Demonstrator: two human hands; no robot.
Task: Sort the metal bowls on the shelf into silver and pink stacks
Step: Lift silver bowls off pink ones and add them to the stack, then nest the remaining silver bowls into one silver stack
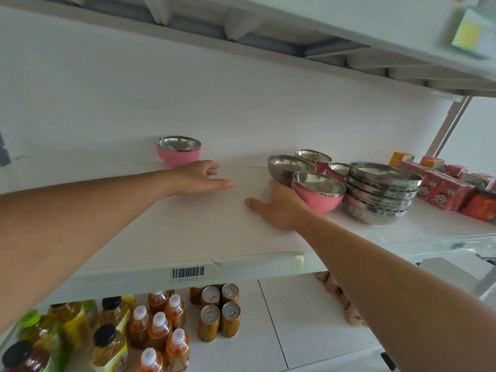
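Note:
A pink bowl (178,151) stands alone at the back of the white shelf (188,232). Just in front of it hovers my left hand (200,178), holding nothing, its fingers loosely curled and its thumb stretched out. My right hand (279,204) grips a second pink bowl (318,193) from the left side, thumb spread on the shelf. A silver bowl (288,165) sits right behind that hand. Further back are two more pink bowls (315,157) (338,170). A stack of several silver bowls (381,191) stands to the right.
Red cartons (451,189) crowd the shelf's right end, with an orange box (401,158) behind them. On the lower shelf stand oil bottles (110,350), orange drink bottles (161,328) and cans (220,310). Another shelf (349,30) hangs overhead.

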